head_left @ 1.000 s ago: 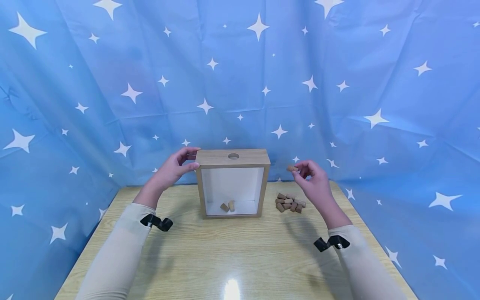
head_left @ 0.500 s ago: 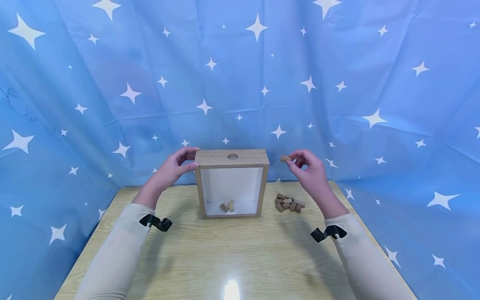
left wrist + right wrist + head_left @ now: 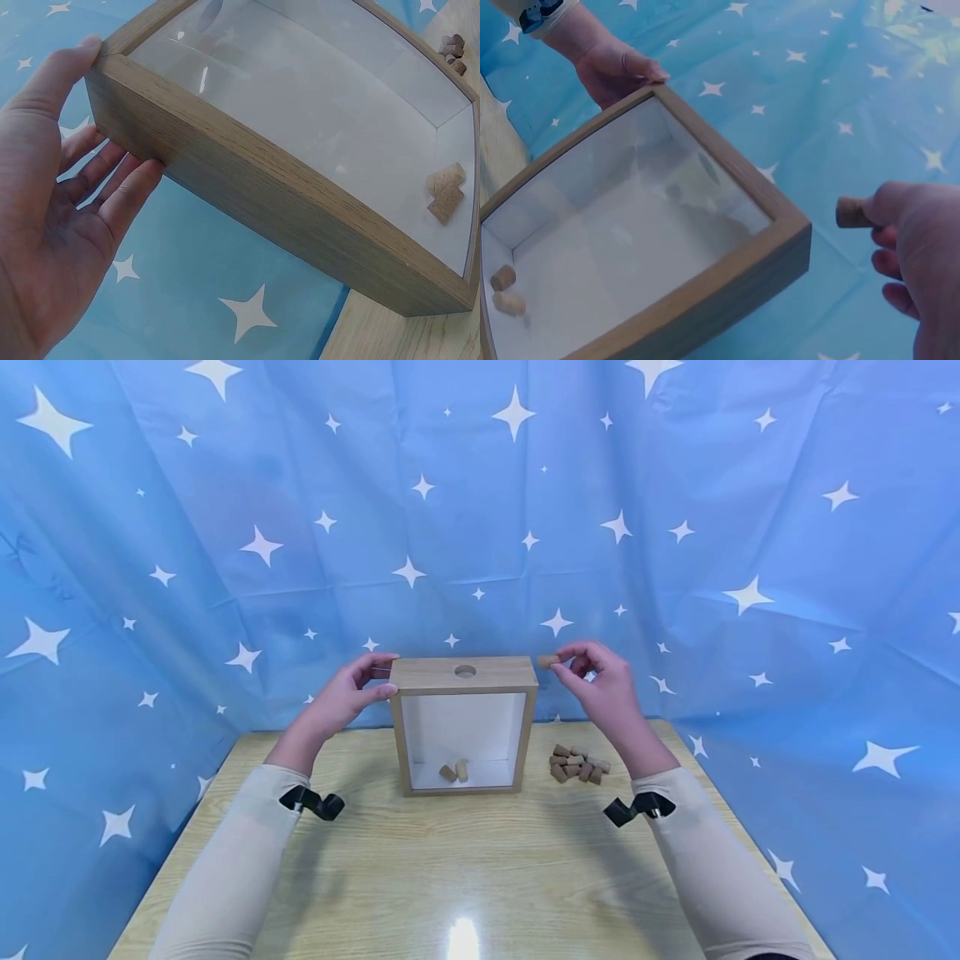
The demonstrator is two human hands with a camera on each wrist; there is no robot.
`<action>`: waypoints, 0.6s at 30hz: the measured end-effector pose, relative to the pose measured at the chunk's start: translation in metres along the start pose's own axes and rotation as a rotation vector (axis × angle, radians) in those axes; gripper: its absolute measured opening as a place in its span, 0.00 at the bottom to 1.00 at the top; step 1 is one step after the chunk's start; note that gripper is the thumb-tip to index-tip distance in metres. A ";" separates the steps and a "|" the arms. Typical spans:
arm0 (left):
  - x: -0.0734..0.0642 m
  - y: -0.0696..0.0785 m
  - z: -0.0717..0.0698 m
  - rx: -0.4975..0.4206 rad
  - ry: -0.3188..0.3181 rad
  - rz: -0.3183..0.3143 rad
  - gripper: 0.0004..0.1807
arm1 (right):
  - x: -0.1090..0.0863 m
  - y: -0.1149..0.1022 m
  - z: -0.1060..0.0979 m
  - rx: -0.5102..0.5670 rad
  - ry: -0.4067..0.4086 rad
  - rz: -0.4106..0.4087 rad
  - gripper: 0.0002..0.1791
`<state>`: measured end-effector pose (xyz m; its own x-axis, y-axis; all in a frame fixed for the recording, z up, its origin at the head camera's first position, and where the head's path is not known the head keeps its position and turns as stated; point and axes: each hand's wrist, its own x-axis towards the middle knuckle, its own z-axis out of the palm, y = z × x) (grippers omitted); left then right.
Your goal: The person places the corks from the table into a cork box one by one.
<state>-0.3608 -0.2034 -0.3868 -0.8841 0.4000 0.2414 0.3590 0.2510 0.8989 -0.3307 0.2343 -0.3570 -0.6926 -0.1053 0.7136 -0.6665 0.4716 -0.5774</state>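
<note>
A wooden shadow box with a clear front and a round hole in its top stands upright on the table. Two corks lie on its floor behind the front pane. My left hand grips the box's upper left corner, thumb on the front edge and fingers round the side and back. Between thumb and fingertips, my right hand pinches a cork, held in the air just off the box's upper right corner. It does not touch the box.
Several loose corks lie in a pile on the wooden table, right of the box. Behind the table hangs a blue curtain with white stars, close to the back of the box.
My right hand has risen and moved left with the cork, from above the pile to beside the box's top corner. The left hand keeps its grip on the box.
</note>
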 end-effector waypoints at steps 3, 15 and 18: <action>0.000 0.000 0.000 0.001 0.000 0.002 0.33 | 0.003 -0.003 0.003 0.010 -0.017 0.024 0.06; 0.001 0.001 0.000 -0.006 0.001 0.004 0.33 | 0.015 -0.015 0.017 0.008 -0.072 0.025 0.06; 0.000 0.000 0.000 -0.005 0.003 0.000 0.33 | 0.018 -0.018 0.022 0.020 -0.094 0.007 0.06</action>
<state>-0.3606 -0.2030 -0.3867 -0.8849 0.3977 0.2426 0.3578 0.2466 0.9007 -0.3378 0.2044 -0.3428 -0.7193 -0.1844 0.6698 -0.6666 0.4550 -0.5905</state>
